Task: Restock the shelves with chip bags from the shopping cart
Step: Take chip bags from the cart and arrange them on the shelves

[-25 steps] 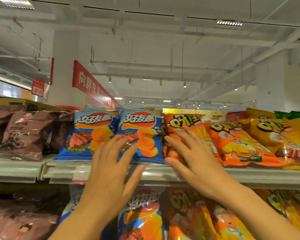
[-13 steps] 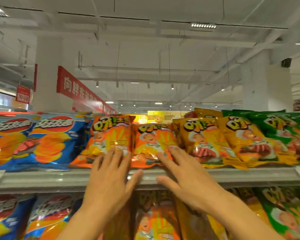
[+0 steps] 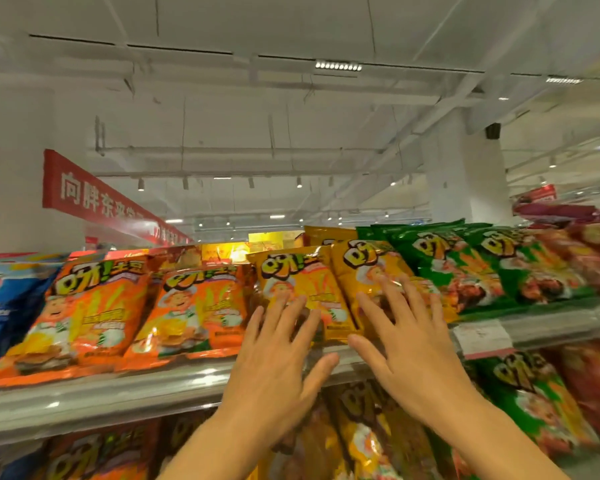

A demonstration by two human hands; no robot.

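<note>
Reaching up toward the top shelf (image 3: 125, 400), both hands were seen spread flat with fingers straight and released, nothing grasped in either. The left hand (image 3: 274, 368) was laid against the lower part of the left yellow chip bag (image 3: 291, 282), while the right hand (image 3: 409, 344) was pressed on the lower face of the right yellow chip bag (image 3: 364, 271), which overlapped its neighbour's right edge. Relative to the shelf, both yellow bags were leaned back on its surface, their long axes running up and away from the front lip, tops tilted toward the rear. The bags lay directly ahead of and above the fingertips, so any push would be carried along that axis toward the back of the shelf. Each hand was judged equally near its own bag. Orange chip bags (image 3: 87, 306) were ranged to the left along the same shelf, green chip bags (image 3: 465, 268) to the right, and a price tag (image 3: 482, 337) was fixed on the shelf lip below the green ones. No shopping cart was in view. The step was judged to be straightening of bags already shelved.
</note>
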